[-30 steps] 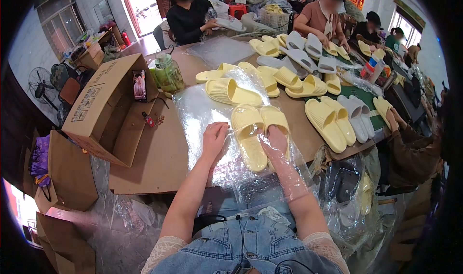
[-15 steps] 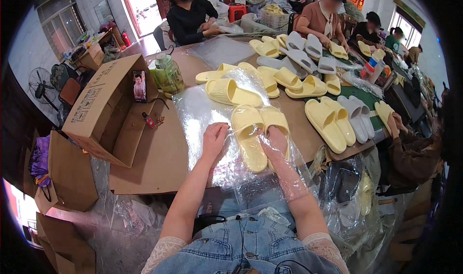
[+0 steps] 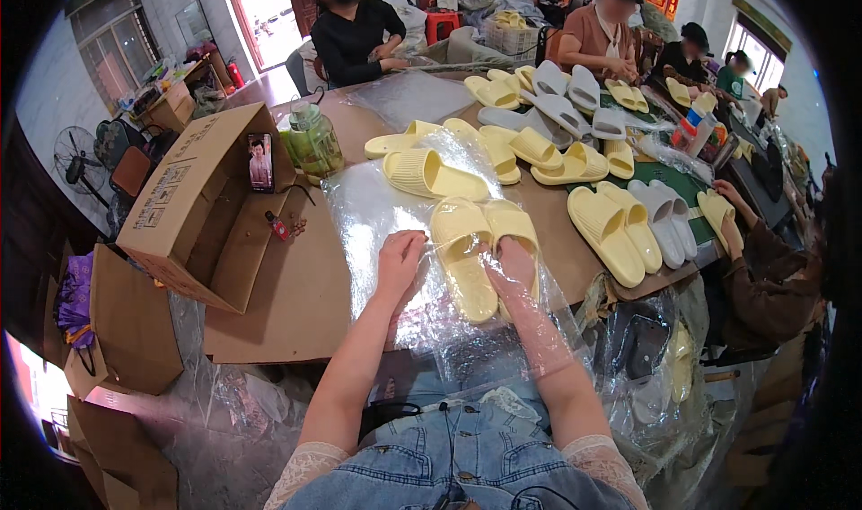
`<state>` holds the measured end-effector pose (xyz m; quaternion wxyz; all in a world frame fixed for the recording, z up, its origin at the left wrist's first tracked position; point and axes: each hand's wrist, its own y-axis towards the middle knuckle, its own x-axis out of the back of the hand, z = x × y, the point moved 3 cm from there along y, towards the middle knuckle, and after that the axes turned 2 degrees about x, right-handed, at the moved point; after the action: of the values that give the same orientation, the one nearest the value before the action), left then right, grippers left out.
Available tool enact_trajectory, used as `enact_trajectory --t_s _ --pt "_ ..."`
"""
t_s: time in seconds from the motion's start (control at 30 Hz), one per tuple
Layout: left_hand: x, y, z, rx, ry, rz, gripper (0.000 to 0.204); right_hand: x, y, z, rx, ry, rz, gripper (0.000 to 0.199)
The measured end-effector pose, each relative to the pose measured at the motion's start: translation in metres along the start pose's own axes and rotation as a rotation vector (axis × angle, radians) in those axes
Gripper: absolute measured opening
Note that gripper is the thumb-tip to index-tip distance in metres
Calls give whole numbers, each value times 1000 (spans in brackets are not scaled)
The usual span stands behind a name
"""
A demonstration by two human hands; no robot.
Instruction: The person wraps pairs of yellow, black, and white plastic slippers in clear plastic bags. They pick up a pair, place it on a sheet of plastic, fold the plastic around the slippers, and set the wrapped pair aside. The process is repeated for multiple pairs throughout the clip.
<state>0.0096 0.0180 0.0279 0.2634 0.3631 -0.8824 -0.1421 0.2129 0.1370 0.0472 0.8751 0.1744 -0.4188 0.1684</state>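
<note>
A pair of yellow slippers (image 3: 464,241) lies side by side at the table's near edge, within a clear plastic bag (image 3: 476,357). The right hand (image 3: 514,266), inside the bag, has its fingers in the right slipper; their grip cannot be told. The left hand (image 3: 401,257) rests on plastic to the left, fingers together, curled. Left: open cardboard box (image 3: 193,176). Right: grey slippers (image 3: 666,221).

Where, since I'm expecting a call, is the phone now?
In the head view, left of centre, the phone stands inside the cardboard box, near the jar.
</note>
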Motion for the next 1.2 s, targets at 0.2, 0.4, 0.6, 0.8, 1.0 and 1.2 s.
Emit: enact_trajectory --t_s 0.2,0.4,0.6,0.8,1.0,1.2 --pt "0 0 0 -6 5 -8 20 -4 2 -5 8 -9 -6 44" --pt "-1 0 0 -2 -1 -7 21 -4 0 -5 39 11 -51 44" --pt "0 1 0 -25 10 -1 20 -3 -1 -3 31 41 -37 44" --pt "0 0 2 -7 7 2 20 -6 2 -6 36 -3 -20 47" --pt "-1 0 3 5 -1 -4 20 -5 0 -6 45 -16 -19 48" --pt "-1 0 1 10 -5 -5 19 4 -4 2 48 57 43 46"
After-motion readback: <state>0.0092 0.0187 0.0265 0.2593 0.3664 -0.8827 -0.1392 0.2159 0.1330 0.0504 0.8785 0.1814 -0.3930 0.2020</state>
